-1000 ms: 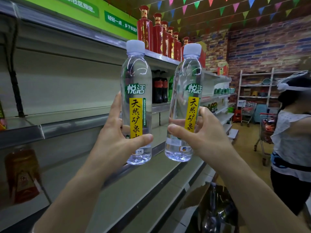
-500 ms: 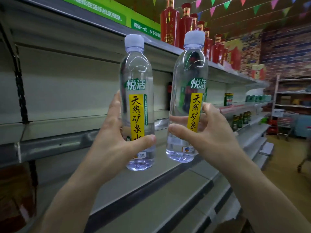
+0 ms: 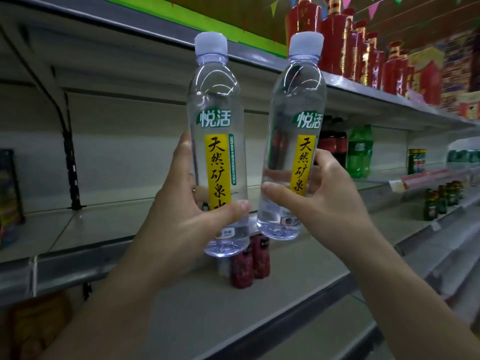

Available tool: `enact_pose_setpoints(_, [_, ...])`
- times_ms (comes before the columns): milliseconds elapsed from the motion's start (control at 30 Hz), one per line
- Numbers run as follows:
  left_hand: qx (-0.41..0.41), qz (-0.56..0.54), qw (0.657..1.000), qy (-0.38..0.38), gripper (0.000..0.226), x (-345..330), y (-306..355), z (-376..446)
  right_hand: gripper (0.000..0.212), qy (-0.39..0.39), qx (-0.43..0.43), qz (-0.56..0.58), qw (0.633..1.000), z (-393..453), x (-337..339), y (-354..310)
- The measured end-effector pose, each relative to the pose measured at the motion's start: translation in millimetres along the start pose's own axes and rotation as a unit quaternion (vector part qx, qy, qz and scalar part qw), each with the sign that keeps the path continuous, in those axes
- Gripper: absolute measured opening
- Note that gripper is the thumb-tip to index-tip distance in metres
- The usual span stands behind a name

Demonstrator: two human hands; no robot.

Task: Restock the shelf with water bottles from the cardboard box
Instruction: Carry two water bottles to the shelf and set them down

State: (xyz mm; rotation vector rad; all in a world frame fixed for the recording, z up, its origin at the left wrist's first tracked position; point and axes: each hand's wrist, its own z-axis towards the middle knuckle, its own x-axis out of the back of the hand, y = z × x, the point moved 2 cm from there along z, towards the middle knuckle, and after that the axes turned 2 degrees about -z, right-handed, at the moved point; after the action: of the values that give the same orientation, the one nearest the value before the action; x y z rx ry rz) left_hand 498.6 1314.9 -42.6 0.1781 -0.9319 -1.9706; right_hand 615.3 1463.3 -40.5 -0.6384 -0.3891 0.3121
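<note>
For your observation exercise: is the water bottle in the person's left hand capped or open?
Capped. The left water bottle has a pale cap seated on its neck, and the left hand holds it upright.

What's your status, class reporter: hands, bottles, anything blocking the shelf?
Left hand grips left water bottle; right hand grips right water bottle. Both upright, off the shelf. Shelf bare ahead; dark soda bottles farther right.

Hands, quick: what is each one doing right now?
Left hand: grips the left water bottle, upright.
Right hand: grips the right water bottle, tilted slightly.
</note>
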Motion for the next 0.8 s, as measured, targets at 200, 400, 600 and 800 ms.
enact_pose_setpoints(200, [-0.005,0.047,0.999,0.021,0.110,-1.2,-5.9,20.4,0.052,-0.015,0.019,0.038,0.999,19.2,-12.7,7.8])
enact_pose_setpoints(400, [-0.012,0.071,0.996,0.049,0.109,-9.9,-15.8,40.2,0.047,-0.027,0.039,0.047,0.998,36.8,-15.5,20.7])
enact_pose_setpoints(600, [-0.004,0.085,0.995,0.059,0.110,-25.3,-20.3,54.5,0.070,-0.041,0.024,0.057,0.997,56.5,-13.3,38.7])
enact_pose_setpoints(800, [0.010,0.114,0.990,0.077,0.111,-36.3,-21.7,66.4,0.047,-0.070,0.035,0.070,0.994,74.5,-9.9,55.3])
